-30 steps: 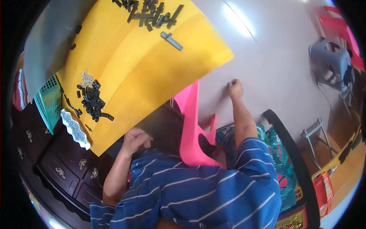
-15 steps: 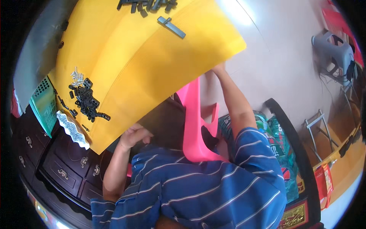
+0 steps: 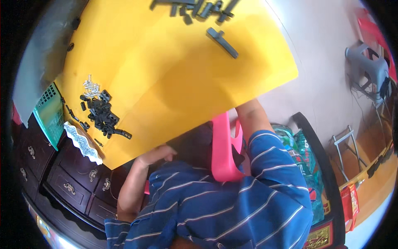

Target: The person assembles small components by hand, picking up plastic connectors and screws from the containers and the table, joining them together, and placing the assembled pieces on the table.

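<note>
Just below the near edge of the yellow tabletop (image 3: 157,99) is my left hand (image 3: 159,154). Its fingers are curled in, and nothing shows in them. My right forearm reaches up under the table's edge, which hides the right hand. A black bar-shaped plastic part (image 3: 223,42) with a short side stub lies on the table, nearer the right side. Beyond it is a group of similar black parts (image 3: 203,9), cut off by the top of the picture. At the left sit a pile of small black parts (image 3: 103,116) and a heap of small shiny metal pieces (image 3: 91,88).
A pink plastic chair (image 3: 224,153) stands beside my lap, under the table's edge. Left are a green basket (image 3: 49,118) and dark drawers (image 3: 68,182). On the right are green bags (image 3: 306,166), a grey stool (image 3: 369,66) and a wooden cabinet (image 3: 371,182).
My view has shifted, so the table and its parts appear farther right and lower. My right arm has gone farther under the table's edge. The left hand stays curled near it.
</note>
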A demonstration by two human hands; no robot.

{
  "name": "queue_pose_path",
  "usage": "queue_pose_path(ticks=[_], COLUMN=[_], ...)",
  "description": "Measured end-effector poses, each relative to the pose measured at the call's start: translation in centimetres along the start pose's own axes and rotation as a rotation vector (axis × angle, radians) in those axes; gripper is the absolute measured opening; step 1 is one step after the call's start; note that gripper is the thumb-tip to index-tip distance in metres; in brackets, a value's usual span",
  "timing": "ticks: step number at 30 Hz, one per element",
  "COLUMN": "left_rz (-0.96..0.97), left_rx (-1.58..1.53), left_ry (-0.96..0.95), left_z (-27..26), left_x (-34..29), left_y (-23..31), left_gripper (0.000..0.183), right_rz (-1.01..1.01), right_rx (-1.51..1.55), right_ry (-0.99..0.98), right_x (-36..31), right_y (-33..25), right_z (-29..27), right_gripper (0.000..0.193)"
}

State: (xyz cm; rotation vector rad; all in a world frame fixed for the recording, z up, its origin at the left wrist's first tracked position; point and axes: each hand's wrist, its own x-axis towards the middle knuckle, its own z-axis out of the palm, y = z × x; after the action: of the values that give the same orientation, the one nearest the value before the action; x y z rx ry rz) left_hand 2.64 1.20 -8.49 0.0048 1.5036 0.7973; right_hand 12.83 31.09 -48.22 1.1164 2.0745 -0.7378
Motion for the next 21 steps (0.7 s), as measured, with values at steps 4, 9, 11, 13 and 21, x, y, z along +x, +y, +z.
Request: queue_pose_path(ticks=[4,9,11,13,21], left_rz=[-0.145,-0.065,-0.028,-0.038,0.173], left_rx=[0.140,0.061,0.028,0.125,0.035], left_ry=[0.025,-0.084,-0.135,-0.160,-0.192], left_z=[0.3,0.0,0.2,0.4,0.1], left_x=[-1.3,0.5,1.0,1.1,0.3], left_y=[1.9,0.3,0.6,1.7,2.7], left_gripper=[0.010,0.015,0.017,0.022,0.030], right_rz=[-0.009,0.086,0.109,0.124,-0.011], right_rx=[0.036,0.090,0.131,0.217,0.988], right_ry=[0.083,0.155,0.204,0.261,0.574], right_x=[0.1,0.5,-0.1,-0.4,-5.0], right_y=[-0.9,2.1,3.3,3.7,3.1], right_z=[-0.6,-1.7,-2.2,-2.8,-9.0], right_gripper=[0.045,0.044,0.044,0.044,0.043])
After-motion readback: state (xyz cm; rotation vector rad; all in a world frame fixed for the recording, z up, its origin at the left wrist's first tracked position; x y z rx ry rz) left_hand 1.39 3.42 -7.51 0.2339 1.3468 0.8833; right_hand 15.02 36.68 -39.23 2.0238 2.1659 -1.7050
